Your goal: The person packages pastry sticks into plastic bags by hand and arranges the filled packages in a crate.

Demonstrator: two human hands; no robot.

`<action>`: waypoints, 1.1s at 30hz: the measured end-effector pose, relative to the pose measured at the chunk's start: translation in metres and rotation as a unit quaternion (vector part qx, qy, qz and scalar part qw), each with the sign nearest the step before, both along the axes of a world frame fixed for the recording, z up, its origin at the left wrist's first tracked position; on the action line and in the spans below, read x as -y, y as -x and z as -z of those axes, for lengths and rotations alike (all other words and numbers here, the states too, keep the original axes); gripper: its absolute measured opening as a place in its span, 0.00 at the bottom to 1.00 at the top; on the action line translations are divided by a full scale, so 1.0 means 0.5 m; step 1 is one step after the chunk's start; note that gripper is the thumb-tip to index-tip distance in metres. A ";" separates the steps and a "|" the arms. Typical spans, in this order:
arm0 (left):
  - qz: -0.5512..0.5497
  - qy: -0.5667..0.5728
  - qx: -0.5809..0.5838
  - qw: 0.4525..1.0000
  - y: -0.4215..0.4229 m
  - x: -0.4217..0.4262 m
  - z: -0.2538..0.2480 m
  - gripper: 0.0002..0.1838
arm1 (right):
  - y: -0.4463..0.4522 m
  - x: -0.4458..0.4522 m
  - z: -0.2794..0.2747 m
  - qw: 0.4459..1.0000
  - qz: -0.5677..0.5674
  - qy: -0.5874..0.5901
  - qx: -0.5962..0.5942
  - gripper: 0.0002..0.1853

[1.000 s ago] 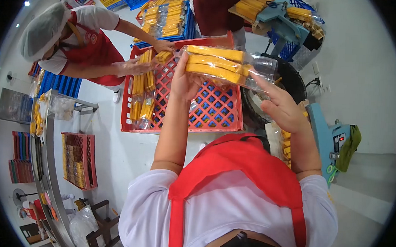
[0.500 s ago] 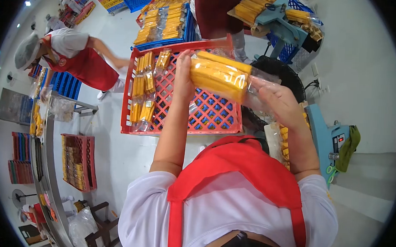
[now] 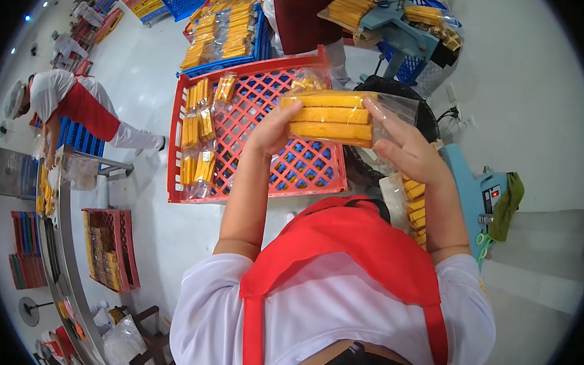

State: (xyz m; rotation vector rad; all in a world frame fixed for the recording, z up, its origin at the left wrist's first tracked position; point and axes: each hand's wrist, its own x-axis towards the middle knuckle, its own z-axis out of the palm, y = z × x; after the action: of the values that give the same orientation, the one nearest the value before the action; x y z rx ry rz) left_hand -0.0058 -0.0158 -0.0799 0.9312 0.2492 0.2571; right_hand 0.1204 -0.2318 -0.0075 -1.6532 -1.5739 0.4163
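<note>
Three yellow sticks (image 3: 332,115) lie side by side in a clear bag (image 3: 399,107), which in the head view we hold out in front of us, overlapping the right side of a red crate (image 3: 305,192). Our left hand (image 3: 273,130) is clamped on the bag's left end, thumb across its front. Our right hand (image 3: 405,141) is at the other end, fingertips and thumb touching the film; we cannot tell how firmly it grips. The two hands are apart, the sticks between them. Packs (image 3: 199,134) of sticks line the left side of the crate, and one more lies near its far right corner. Past it we see a blue crate (image 3: 263,32) piled with more packs. Just beside the red crate, at right, is a black bin (image 3: 427,117), and nearer us a blue machine (image 3: 462,181) with a green cloth (image 3: 507,207) hanging from it. At left a person (image 3: 84,109) in a red apron bends towards a long counter (image 3: 68,263); another person (image 3: 304,21), in dark red, stands beyond the crate
</note>
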 end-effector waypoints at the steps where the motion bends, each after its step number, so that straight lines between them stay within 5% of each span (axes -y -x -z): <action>1: 0.014 -0.032 0.006 0.999 -0.001 0.002 0.000 0.26 | -0.003 0.004 -0.007 0.999 0.000 0.010 -0.046 0.32; 5: -0.018 0.111 -0.009 0.994 -0.017 -0.019 0.022 0.24 | -0.018 0.024 -0.028 0.997 -0.008 0.054 -0.061 0.31; 14: 0.057 0.151 -0.033 0.986 -0.015 -0.009 0.031 0.24 | -0.024 0.010 -0.009 0.998 -0.039 0.054 -0.002 0.28; 17: 0.132 0.077 0.065 0.986 0.000 -0.027 0.048 0.33 | -0.046 0.010 -0.021 0.952 0.035 0.168 -0.252 0.28; 19: 0.083 -0.142 0.078 0.983 0.000 -0.025 0.026 0.45 | -0.062 0.005 -0.003 0.944 0.003 0.032 -0.329 0.28; 25: -0.032 -0.061 0.168 0.983 -0.042 -0.019 0.066 0.40 | -0.039 0.004 -0.031 0.914 -0.031 0.027 -0.405 0.27; 26: -0.053 -0.035 0.155 0.986 -0.045 -0.015 0.067 0.36 | -0.036 0.009 -0.030 0.913 -0.032 0.028 -0.406 0.27; 28: -0.076 -0.008 0.143 0.987 -0.042 -0.007 0.045 0.32 | -0.037 0.019 -0.030 0.988 -0.017 0.012 -0.151 0.28; 33: 0.029 0.096 0.028 0.995 -0.034 0.007 0.028 0.25 | -0.034 0.009 -0.025 0.992 -0.042 0.072 -0.099 0.28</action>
State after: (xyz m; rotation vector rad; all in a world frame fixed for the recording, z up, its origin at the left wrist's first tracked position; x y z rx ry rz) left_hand 0.0111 -0.0192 -0.0938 0.7380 0.1915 0.2024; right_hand 0.1375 -0.2361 0.0051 -1.6023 -1.4969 0.7297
